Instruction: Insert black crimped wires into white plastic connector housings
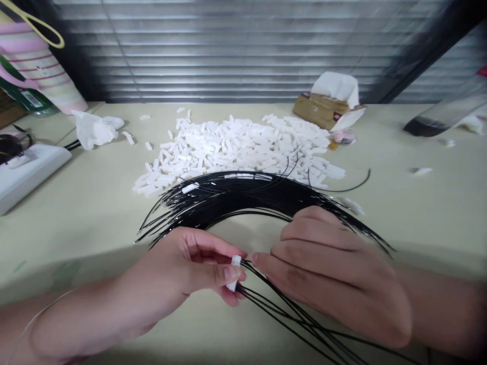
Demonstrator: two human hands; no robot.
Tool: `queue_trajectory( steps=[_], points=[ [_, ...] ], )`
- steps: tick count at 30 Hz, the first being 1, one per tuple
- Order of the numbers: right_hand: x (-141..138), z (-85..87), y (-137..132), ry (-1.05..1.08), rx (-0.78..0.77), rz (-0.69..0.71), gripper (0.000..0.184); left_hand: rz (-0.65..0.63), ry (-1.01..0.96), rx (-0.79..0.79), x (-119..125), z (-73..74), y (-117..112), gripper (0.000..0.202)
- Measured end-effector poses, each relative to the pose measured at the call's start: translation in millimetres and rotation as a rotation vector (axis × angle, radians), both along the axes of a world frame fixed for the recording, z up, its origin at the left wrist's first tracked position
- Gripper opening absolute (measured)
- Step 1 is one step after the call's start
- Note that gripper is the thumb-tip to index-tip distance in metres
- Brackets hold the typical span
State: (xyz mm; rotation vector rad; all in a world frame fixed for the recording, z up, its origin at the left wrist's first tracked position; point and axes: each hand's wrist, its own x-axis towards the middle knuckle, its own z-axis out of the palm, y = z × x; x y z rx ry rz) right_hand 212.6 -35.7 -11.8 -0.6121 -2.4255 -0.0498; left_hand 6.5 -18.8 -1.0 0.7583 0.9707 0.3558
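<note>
Between the thumb and fingers of my left hand (201, 268) is a small white connector housing (234, 284). Several black wires (281, 314) run out of its right side and trail down to the lower right, passing below my right hand (335, 274). That hand is closed, its fingertips just right of the housing, where a short stretch of wire leads to them; its thumb is hidden. Beyond both hands a curved bundle of black wires (243, 195) with shiny tips lies on the table, partly covered by my right hand.
A heap of white connector housings (236, 147) lies behind the bundle. Further back stands a torn tissue pack (323, 109). A power strip (34, 172), crumpled tissue (95, 129) and striped tumbler (41, 61) are on the left. A bottle with dark liquid (437, 116) is at right.
</note>
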Motion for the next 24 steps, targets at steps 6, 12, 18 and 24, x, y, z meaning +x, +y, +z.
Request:
queue_trajectory(
  steps=[6,12,18,24],
  points=[
    [1,7.5,9,-0.068,-0.047,0.027,0.011,0.004,-0.013,0.009,0,0.3,-1,0.019],
    [58,59.6,27,-0.308,-0.315,-0.057,0.021,-0.007,-0.018,-0.017,-1,-0.8,1,0.024],
    [86,52.1,42,-0.510,-0.399,-0.003,0.027,-0.037,0.020,-0.019,-3,0.2,1,0.023],
    [67,31.8,50,-0.618,-0.467,0.025,0.023,-0.023,-0.014,-0.031,-5,-2.3,1,0.019]
  ],
)
